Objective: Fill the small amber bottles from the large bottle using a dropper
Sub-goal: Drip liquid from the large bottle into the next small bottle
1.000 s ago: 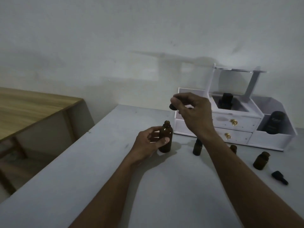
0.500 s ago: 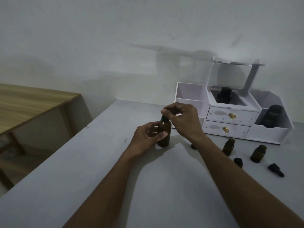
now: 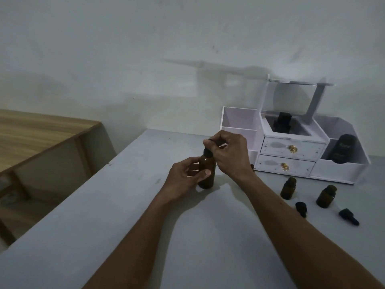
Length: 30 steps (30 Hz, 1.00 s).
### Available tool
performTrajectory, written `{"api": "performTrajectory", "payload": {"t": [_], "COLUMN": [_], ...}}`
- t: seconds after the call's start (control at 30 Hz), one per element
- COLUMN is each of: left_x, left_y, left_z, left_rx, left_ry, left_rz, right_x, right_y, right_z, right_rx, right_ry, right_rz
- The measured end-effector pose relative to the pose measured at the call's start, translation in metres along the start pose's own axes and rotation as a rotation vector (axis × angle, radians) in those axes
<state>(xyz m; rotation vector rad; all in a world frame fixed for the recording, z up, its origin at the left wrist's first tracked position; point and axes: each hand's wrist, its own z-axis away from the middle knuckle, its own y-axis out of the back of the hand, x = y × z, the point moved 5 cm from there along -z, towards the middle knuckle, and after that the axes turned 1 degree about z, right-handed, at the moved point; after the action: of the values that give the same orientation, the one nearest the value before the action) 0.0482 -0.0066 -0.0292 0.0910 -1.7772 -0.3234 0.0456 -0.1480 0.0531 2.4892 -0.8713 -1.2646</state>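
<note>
Large bottle (image 3: 206,174) stands upright on the grey table (image 3: 125,226), long axis vertical, neck up. It sits between my two hands.

Left hand (image 3: 183,180) grips the body from the left, thumb across the near face, fingers round the far side.

Dropper (image 3: 207,152) is at the neck, in line with the bottle's axis, bulb up, dark collar down at the mouth. Right hand (image 3: 229,155) is just above and right of the bottle, thumb and forefinger pinching the bulb, other fingers curled. Can't tell whether the collar is screwed down or only resting. Liquid level not readable through the dark glass.

Right of my right forearm are two more bottles: nearer small bottle (image 3: 288,188) and farther small bottle (image 3: 325,196). Both upright, uncapped, mouths up. Contents: can't tell. On my side of each lies a black cap on its side, apart from the bottles: first loose cap (image 3: 301,208), second loose cap (image 3: 346,214). Something small and dark shows just behind my right wrist, mostly hidden.

Beyond my right hand, against the wall, is a white organizer (image 3: 343,170). Its centre top compartment holds a dark bottle (image 3: 281,122), its right compartment a dark jar (image 3: 343,149), upright. Two drawers with gold knobs, upper drawer (image 3: 277,146) and lower drawer (image 3: 268,163), both closed.

Far left of my left hand is a wooden table (image 3: 41,130).
</note>
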Motion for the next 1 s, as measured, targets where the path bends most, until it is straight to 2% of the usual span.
{"api": "performTrajectory", "payload": {"t": [0.27, 0.43, 0.5, 0.63, 0.7, 0.8, 0.9, 1.0], "left_x": [0.001, 0.002, 0.008, 0.037, 0.055, 0.077, 0.088, 0.088], "left_y": [0.000, 0.000, 0.001, 0.014, 0.011, -0.013, -0.055, -0.105], "left_z": [0.001, 0.002, 0.005, 0.024, 0.036, 0.050, 0.054, 0.054], "left_rx": [0.010, 0.033, 0.118, 0.486, 0.562, 0.497, 0.287, 0.061], "left_ry": [0.023, 0.028, 0.003, -0.127, -0.215, -0.271, -0.249, -0.128], "left_rz": [-0.019, -0.054, -0.041, -0.037, -0.009, 0.062, 0.119, 0.133], "right_x": [0.000, -0.021, -0.036, -0.062, -0.066, -0.058, -0.037, -0.009], "right_y": [0.002, 0.022, 0.039, 0.080, 0.103, 0.136, 0.163, 0.184], "right_z": [0.002, -0.011, -0.022, -0.039, -0.042, -0.038, -0.029, -0.017], "right_rx": [-0.028, -0.009, 0.034, 0.147, 0.209, 0.269, 0.300, 0.317], "right_ry": [0.010, 0.092, 0.138, 0.185, 0.189, 0.168, 0.142, 0.101], "right_rz": [0.013, -0.029, -0.054, -0.127, -0.176, -0.221, -0.180, -0.110]}}
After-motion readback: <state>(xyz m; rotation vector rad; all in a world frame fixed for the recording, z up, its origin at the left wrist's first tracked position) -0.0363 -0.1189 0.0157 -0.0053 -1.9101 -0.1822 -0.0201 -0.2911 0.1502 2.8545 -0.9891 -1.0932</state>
